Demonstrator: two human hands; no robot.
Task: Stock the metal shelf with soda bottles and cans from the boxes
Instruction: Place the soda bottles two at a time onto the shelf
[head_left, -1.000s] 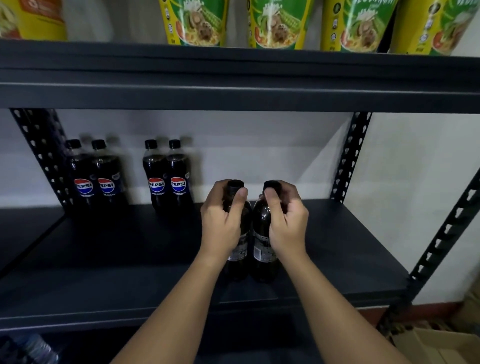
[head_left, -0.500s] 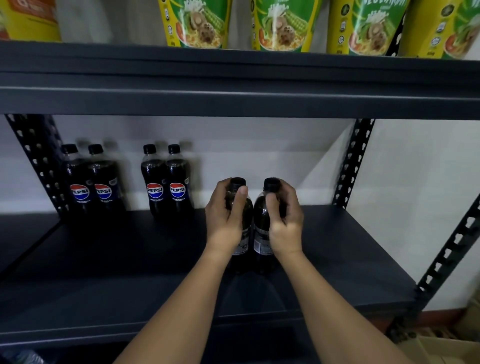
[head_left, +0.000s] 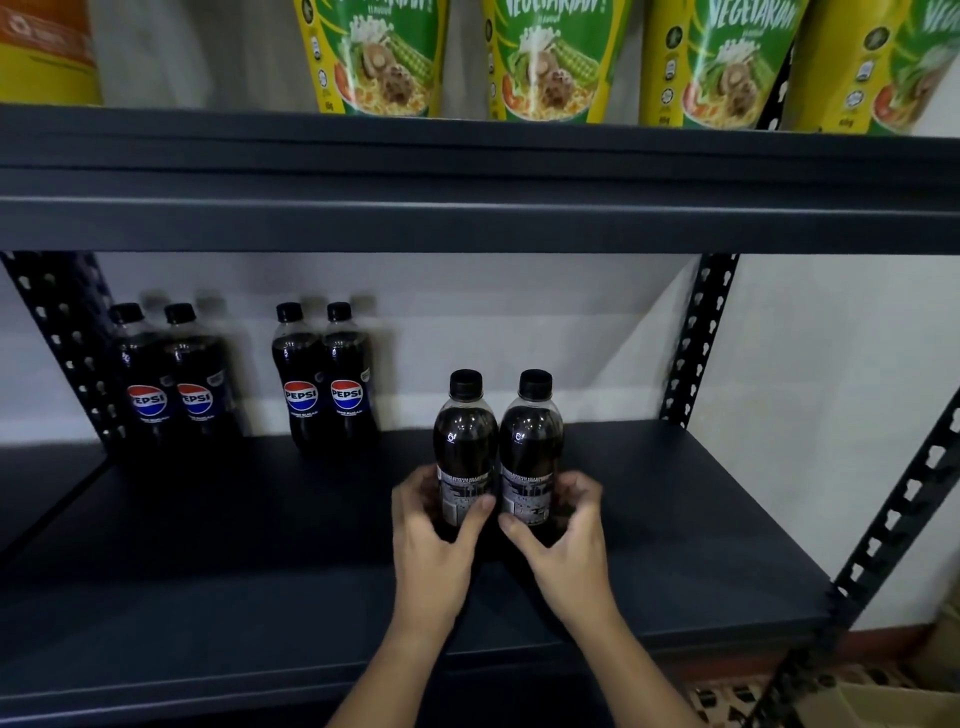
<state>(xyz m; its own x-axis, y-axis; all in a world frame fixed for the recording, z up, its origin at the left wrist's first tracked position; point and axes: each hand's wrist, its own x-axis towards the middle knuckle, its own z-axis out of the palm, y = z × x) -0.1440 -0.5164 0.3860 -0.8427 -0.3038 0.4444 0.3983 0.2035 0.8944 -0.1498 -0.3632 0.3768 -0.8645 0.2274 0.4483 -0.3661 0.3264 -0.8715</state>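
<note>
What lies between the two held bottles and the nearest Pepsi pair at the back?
Only bare dark shelf between the held bottles and that Pepsi pair, in the head view.

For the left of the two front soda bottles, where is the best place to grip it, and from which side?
Probably the lower body of the left front bottle, from its open left side. It stands upright, close beside the right front bottle, so the inner side is blocked. The left hand already wraps there.

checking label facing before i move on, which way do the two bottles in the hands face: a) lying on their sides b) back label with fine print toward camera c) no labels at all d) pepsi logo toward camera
b: the left held bottle and right held bottle stand upright showing grey fine-print panels, while the four bottles at the back show the Pepsi logo.
</note>
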